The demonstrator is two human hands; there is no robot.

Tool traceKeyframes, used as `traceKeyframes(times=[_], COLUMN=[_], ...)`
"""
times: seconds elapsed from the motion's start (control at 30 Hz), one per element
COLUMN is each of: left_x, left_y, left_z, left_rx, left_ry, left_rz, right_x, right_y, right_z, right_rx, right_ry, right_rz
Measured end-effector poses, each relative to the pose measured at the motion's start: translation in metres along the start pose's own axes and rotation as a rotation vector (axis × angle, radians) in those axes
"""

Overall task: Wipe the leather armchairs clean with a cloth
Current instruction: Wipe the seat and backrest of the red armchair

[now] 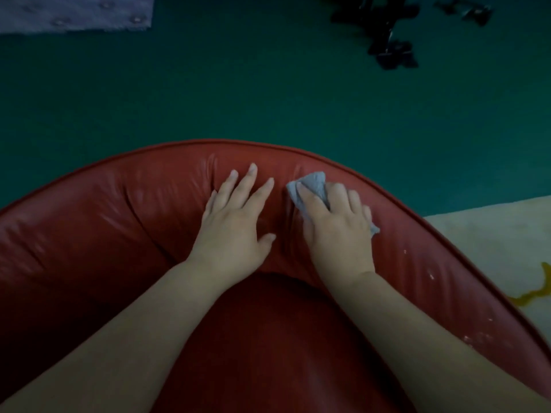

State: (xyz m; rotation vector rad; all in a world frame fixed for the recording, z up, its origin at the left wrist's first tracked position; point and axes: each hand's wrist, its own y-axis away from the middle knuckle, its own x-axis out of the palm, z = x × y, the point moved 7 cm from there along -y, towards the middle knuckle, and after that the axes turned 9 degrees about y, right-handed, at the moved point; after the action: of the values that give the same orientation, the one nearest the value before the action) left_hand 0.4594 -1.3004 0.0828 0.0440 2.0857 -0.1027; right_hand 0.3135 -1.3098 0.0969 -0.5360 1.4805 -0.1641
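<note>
A red leather armchair (119,210) fills the lower half of the view, its curved padded backrest arching from left to right. My right hand (337,225) presses a crumpled pale blue cloth (313,186) against the backrest just right of the middle. My left hand (235,222) lies flat beside it with fingers spread, holding nothing. The dark red seat (268,338) shows between my forearms. Small white specks (432,275) dot the right side of the backrest.
Dark green floor (268,93) lies beyond the chair. A grey tufted panel (74,13) sits at the top left. Black chair legs with castors (387,34) stand at the top right. A pale rug with a yellow mark (507,251) is at the right.
</note>
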Motion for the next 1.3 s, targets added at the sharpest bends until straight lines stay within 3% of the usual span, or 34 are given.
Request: traceKeyframes(times=[0.17,0.27,0.37,0.43,0.57,0.67,0.77,0.87,0.93,1.1,1.17,1.3], left_x=[0.013,0.012,0.012,0.012,0.005,-0.003,0.001,0.030,0.047,0.055,0.055,0.052], left_y=[0.001,0.000,0.001,0.001,0.002,0.014,0.041,0.072,0.088,0.104,0.108,0.116], left_z=[0.004,0.005,0.004,0.004,0.001,-0.007,-0.015,-0.034,-0.048,-0.038,-0.035,-0.036], left_rx=[0.009,0.020,0.026,0.023,0.014,-0.005,-0.126,-0.297,-0.334,-0.506,-0.539,-0.554], left_ry=[-0.029,-0.011,-0.008,0.003,0.061,0.236,0.629,1.137,1.331,1.339,1.292,1.280], left_rz=[-0.020,-0.016,-0.012,-0.006,0.030,-0.004,-0.063,0.075,0.138,-0.022,-0.029,-0.090], right_x=[0.013,0.002,-0.012,-0.011,-0.009,-0.015,-0.023,-0.028,-0.025,-0.023,-0.029,-0.053], right_y=[0.070,0.066,0.013,0.001,0.027,0.037,0.056,0.077,0.089,0.115,0.115,0.099], right_z=[0.012,0.005,-0.016,-0.024,-0.018,-0.021,-0.024,-0.015,-0.001,0.017,0.011,-0.010], right_rx=[-0.261,-0.205,-0.030,0.027,-0.055,-0.017,0.163,0.322,0.325,0.188,0.161,0.082], right_ry=[0.046,-0.038,0.032,0.085,0.094,-0.151,-0.518,-0.764,-0.869,-1.043,-0.999,-0.798], right_rz=[0.040,-0.035,-0.162,-0.146,-0.020,0.072,0.114,0.113,0.213,0.563,0.556,0.364])
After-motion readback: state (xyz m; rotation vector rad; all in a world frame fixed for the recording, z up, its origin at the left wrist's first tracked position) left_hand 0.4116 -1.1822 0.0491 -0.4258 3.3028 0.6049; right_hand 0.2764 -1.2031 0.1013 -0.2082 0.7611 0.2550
